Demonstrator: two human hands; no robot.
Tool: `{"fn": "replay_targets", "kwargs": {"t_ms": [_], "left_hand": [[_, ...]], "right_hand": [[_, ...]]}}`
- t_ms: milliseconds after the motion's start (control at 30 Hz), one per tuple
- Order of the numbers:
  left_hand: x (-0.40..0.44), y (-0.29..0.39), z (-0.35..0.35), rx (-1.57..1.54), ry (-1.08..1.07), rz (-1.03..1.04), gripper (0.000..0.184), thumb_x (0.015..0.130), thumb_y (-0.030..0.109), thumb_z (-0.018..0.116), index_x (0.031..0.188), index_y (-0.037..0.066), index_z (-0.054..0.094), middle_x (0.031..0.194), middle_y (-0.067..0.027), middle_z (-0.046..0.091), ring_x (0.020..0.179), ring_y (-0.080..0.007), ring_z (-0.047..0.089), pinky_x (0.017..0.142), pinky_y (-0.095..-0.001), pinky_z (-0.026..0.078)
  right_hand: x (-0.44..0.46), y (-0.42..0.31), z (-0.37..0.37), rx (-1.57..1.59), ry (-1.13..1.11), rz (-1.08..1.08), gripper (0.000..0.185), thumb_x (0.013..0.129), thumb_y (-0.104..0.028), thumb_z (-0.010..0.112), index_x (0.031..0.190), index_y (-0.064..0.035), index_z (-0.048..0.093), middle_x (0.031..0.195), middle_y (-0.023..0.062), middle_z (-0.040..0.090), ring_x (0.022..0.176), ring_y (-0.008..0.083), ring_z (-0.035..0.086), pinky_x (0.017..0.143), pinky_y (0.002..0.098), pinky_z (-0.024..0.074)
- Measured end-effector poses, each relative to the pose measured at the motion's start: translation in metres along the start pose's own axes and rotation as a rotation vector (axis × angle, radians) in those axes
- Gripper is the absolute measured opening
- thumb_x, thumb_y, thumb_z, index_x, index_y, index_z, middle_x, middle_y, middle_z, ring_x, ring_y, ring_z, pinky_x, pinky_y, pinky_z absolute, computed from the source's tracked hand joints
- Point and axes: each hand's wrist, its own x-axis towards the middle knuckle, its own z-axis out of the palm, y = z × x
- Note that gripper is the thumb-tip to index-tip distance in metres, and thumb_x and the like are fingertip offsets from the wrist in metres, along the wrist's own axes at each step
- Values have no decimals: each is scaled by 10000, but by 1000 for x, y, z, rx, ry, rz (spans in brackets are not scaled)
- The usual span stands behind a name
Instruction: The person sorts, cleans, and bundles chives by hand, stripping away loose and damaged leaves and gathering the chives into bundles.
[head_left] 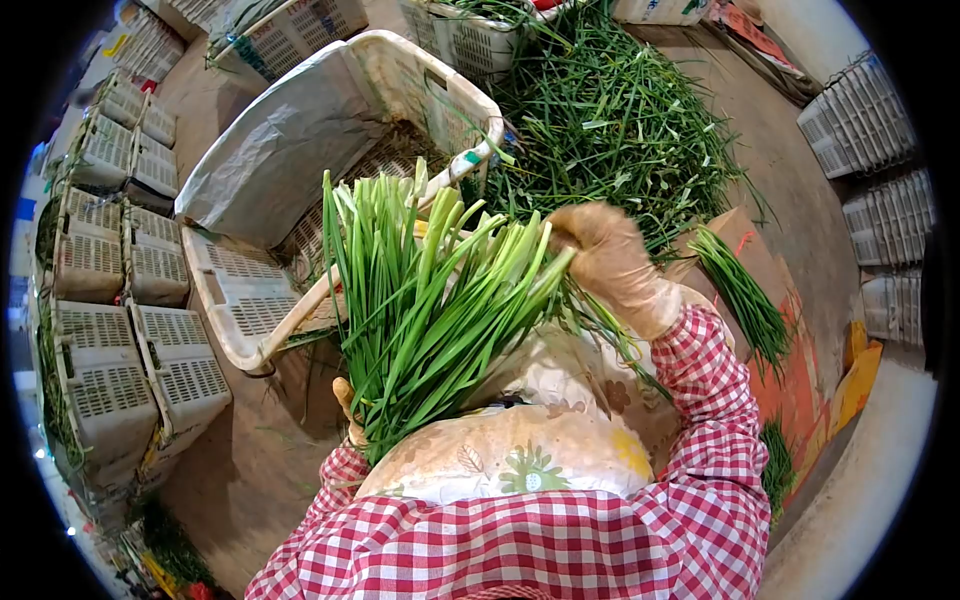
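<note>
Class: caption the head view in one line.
Left hand supporting a thick bunch of long green leaves, right hand at its pale stems, near an open white plastic crate.

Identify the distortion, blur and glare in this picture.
Head view: fisheye curvature leans the plastic crates at left, corners black; head view: right hand looks smeared, the chives crisper; head view: tiny bright spots near the lower-left rim.

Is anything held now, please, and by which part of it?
A large bunch of green stalks: the left hand holds its lower, leafy end. The right hand is at the pale stalk ends; its exact grip cannot be told.
</note>
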Motion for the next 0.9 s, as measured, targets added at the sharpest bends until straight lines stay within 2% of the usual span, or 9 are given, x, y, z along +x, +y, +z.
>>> {"fn": "replay_targets", "kwargs": {"t_ms": [33, 100, 167, 267, 367, 433, 700, 800, 900], "left_hand": [[-1, -1, -1, -3, -3, 0, 807, 723, 518, 699, 1313, 44, 419, 1264, -142, 516, 1111, -274, 542, 965, -434, 447], [-2, -1, -2, -4, -4, 4, 806, 723, 516, 700, 1313, 43, 419, 1264, -142, 517, 1110, -274, 543, 964, -434, 447], [-5, -1, -4, -5, 0, 7, 806, 724, 515, 700, 1312, 42, 420, 1264, -143, 517, 1110, -274, 543, 963, -434, 448], [-13, -1, -8, -7, 6, 13, 805, 724, 513, 701, 1312, 41, 420, 1263, -143, 517, 1109, -274, 544, 963, -434, 448], [-25, -2, -12, -11, 24, 18, 804, 724, 511, 702, 1311, 39, 421, 1263, -144, 517, 1108, -274, 544, 962, -435, 449], [-33, -2, -15, -15, 39, 17, 803, 724, 510, 702, 1311, 39, 421, 1262, -144, 518, 1107, -274, 545, 961, -435, 449], [-39, 1, -20, -11, 47, 33, 801, 725, 505, 704, 1309, 35, 422, 1261, -145, 519, 1105, -275, 546, 958, -435, 451], [-32, 3, -19, -12, 34, 44, 800, 726, 503, 704, 1309, 34, 423, 1261, -146, 519, 1104, -275, 547, 958, -435, 452], [-25, 4, -18, -17, 21, 44, 799, 726, 501, 705, 1308, 33, 423, 1260, -146, 519, 1103, -275, 548, 957, -435, 453]], "right_hand": [[5, 5, -9, -434, 271, -303, 137, 849, -159, 608, 771, -50, 636, 701, 92, 628, 645, 199, 592, 623, 301, 492], [22, 13, -51, -688, 535, -184, 187, 878, -230, 574, 830, -56, 622, 689, 102, 611, 616, 261, 575, 606, 335, 491], [38, 19, -107, -944, 649, 193, 259, 884, -284, 566, 1011, -63, 607, 838, 145, 648, 752, 271, 626, 696, 360, 507], [43, 37, -133, -1189, 853, 243, 451, 890, -298, 559, 1276, -74, 490, 1179, 216, 567, 1091, 303, 563, 919, 383, 454], [18, -28, -69, -340, 292, 246, 425, 874, -391, 576, 1143, -62, 593, 1125, 151, 618, 1019, 235, 609, 870, 345, 485], [-8, -62, -24, 471, -114, 410, 383, 801, -416, 673, 811, -34, 656, 711, 53, 655, 646, 121, 634, 617, 211, 512], [-16, -73, 16, 640, -26, 609, 152, 860, -155, 582, 819, -17, 631, 673, 27, 618, 598, 74, 583, 544, 228, 497], [3, -54, -25, 370, 321, 289, 89, 829, -74, 578, 752, -49, 614, 677, 36, 622, 603, 74, 579, 561, 230, 491], [29, -37, -94, -329, 864, 209, 188, 883, -239, 547, 807, -96, 643, 670, 34, 655, 583, 105, 594, 549, 260, 481]]}}
